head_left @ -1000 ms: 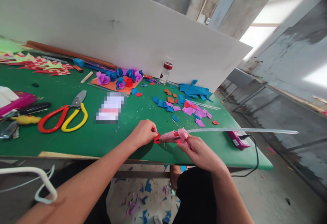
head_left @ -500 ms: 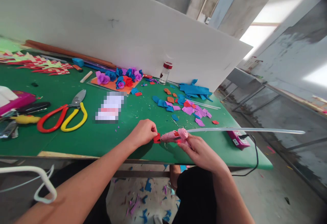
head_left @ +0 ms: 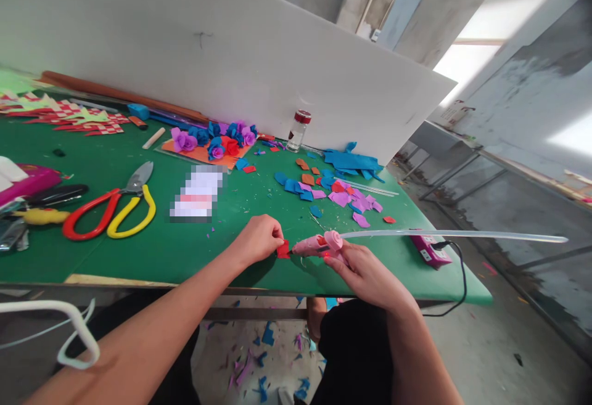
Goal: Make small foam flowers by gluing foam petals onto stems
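Pinched in the fingertips of my left hand [head_left: 259, 237] is a small red paper piece [head_left: 283, 249], held just above the green table. My right hand [head_left: 363, 266] is wrapped round the grip of a pink glue gun [head_left: 319, 244]. The gun's nozzle points left, close to the right edge of the red piece. Out of its back runs a long clear glue stick [head_left: 462, 233], reaching past the table's right edge.
Coloured paper pieces [head_left: 340, 198] lie scattered beyond my hands. Paper flowers [head_left: 217, 146], a glass jar [head_left: 298, 130] and red-and-yellow-handled scissors [head_left: 132, 198] are on the table [head_left: 208, 257]. A purple power strip [head_left: 430, 251] with a black cable sits at the right edge.
The glue gun has drawn slightly right, away from the red paper piece, showing more of it. My left hand stays nearly in place.
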Action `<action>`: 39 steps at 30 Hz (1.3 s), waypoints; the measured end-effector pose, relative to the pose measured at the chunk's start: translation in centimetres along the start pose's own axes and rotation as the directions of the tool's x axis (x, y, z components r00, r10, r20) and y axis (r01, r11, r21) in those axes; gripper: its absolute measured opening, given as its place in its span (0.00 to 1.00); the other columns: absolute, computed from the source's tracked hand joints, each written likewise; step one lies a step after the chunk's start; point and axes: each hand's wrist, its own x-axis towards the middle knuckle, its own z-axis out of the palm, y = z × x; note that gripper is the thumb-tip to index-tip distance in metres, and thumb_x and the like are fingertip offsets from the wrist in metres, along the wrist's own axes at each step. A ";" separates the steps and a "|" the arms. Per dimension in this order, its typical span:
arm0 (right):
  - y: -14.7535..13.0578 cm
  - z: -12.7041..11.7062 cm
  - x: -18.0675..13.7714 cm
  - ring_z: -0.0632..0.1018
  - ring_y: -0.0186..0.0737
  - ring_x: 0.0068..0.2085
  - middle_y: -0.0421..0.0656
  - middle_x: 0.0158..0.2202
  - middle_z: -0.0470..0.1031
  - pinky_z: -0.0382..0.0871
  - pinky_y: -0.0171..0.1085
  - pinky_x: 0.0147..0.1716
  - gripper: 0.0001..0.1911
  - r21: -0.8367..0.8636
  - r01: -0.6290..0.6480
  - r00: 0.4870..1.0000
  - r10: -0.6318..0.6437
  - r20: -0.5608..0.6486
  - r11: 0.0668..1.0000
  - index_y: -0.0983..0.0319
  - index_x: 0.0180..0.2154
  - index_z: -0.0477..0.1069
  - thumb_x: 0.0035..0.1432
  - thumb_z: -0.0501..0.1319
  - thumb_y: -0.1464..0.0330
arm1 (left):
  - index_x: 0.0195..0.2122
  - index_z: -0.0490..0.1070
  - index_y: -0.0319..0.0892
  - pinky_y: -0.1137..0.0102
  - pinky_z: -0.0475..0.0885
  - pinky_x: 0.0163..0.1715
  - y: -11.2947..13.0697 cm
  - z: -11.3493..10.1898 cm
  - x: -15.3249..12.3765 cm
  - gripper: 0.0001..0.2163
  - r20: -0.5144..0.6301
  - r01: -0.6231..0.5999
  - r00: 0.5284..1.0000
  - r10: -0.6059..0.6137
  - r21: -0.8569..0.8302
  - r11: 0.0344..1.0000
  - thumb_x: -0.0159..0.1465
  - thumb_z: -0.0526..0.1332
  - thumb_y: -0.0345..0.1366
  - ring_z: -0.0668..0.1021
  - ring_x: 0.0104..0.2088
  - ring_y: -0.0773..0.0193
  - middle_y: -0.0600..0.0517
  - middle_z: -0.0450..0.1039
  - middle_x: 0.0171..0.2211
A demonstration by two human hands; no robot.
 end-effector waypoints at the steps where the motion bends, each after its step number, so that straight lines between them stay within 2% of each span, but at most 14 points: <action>1: 0.0 0.0 0.0 0.76 0.43 0.35 0.45 0.32 0.76 0.67 0.37 0.36 0.17 0.009 0.003 1.000 -0.003 -0.001 1.000 0.61 0.36 0.74 0.67 0.48 0.63 | 0.23 0.77 0.41 0.72 0.62 0.27 0.0 0.0 0.0 0.07 0.002 0.001 1.000 -0.001 0.001 1.000 0.53 0.60 0.30 0.76 0.26 0.65 0.51 0.78 0.23; 4: 0.2 -0.1 -0.1 0.76 0.43 0.35 0.45 0.33 0.76 0.66 0.37 0.36 0.16 0.012 0.009 1.000 -0.009 -0.007 1.000 0.61 0.37 0.73 0.67 0.48 0.64 | 0.23 0.77 0.41 0.72 0.62 0.27 0.0 -0.1 0.0 0.07 0.008 0.008 1.000 -0.008 0.005 1.000 0.53 0.60 0.30 0.76 0.26 0.65 0.51 0.78 0.23; 14: 0.6 0.0 -0.2 0.72 0.38 0.31 0.43 0.28 0.72 0.62 0.35 0.33 0.17 -0.039 0.000 1.000 -0.001 -0.025 0.999 0.62 0.28 0.67 0.67 0.49 0.64 | 0.23 0.78 0.41 0.72 0.62 0.27 -0.2 0.0 0.2 0.07 0.004 -0.007 1.000 0.007 0.001 1.000 0.53 0.59 0.30 0.76 0.26 0.65 0.51 0.78 0.24; 21: 1.3 -0.6 -0.7 0.64 0.33 0.23 0.38 0.21 0.63 0.56 0.33 0.24 0.20 0.021 -0.009 0.994 0.011 -0.108 1.000 0.61 0.24 0.61 0.67 0.49 0.60 | 0.23 0.78 0.40 0.71 0.62 0.27 -0.4 0.1 0.2 0.07 -0.004 -0.017 1.000 0.017 -0.005 1.000 0.52 0.60 0.31 0.76 0.26 0.64 0.50 0.78 0.23; 29: -0.1 1.1 0.7 0.66 0.33 0.25 0.39 0.23 0.64 0.56 0.33 0.26 0.20 -0.003 0.075 0.995 -0.075 -0.064 0.997 0.61 0.22 0.59 0.67 0.50 0.64 | 0.23 0.79 0.40 0.71 0.62 0.27 -0.4 0.2 0.3 0.07 0.005 -0.020 1.000 0.020 -0.013 1.000 0.51 0.60 0.30 0.76 0.26 0.64 0.50 0.78 0.23; 39: -0.4 1.1 0.9 0.68 0.35 0.27 0.42 0.26 0.68 0.57 0.34 0.29 0.19 -0.006 0.088 0.995 -0.088 -0.045 0.996 0.61 0.24 0.62 0.67 0.49 0.64 | 0.23 0.79 0.40 0.71 0.62 0.27 -0.2 0.1 0.3 0.07 0.007 -0.013 1.000 0.013 -0.024 1.000 0.52 0.61 0.30 0.76 0.26 0.64 0.49 0.78 0.23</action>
